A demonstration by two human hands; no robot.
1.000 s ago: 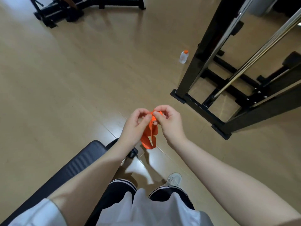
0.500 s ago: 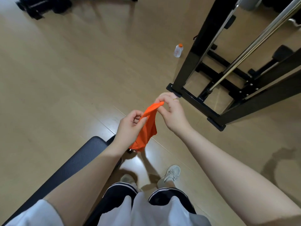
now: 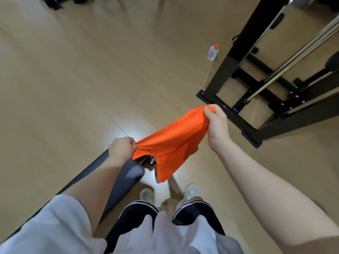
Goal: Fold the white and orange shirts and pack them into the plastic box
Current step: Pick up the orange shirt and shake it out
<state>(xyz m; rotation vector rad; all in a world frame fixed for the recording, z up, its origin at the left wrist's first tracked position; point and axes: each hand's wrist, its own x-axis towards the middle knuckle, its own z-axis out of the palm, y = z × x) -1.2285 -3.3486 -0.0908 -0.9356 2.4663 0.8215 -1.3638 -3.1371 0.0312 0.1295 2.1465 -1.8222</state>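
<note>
Gym: weight rack, padded bench

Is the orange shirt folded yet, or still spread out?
Spread, not folded: the orange shirt hangs stretched in the air between the left hand and right hand, each gripping an edge.

Bright, even indoor light; glare patch on floor; wide-angle bending at edges; slight softness.

Orange shirt stretched in air, lower part hanging.
</note>
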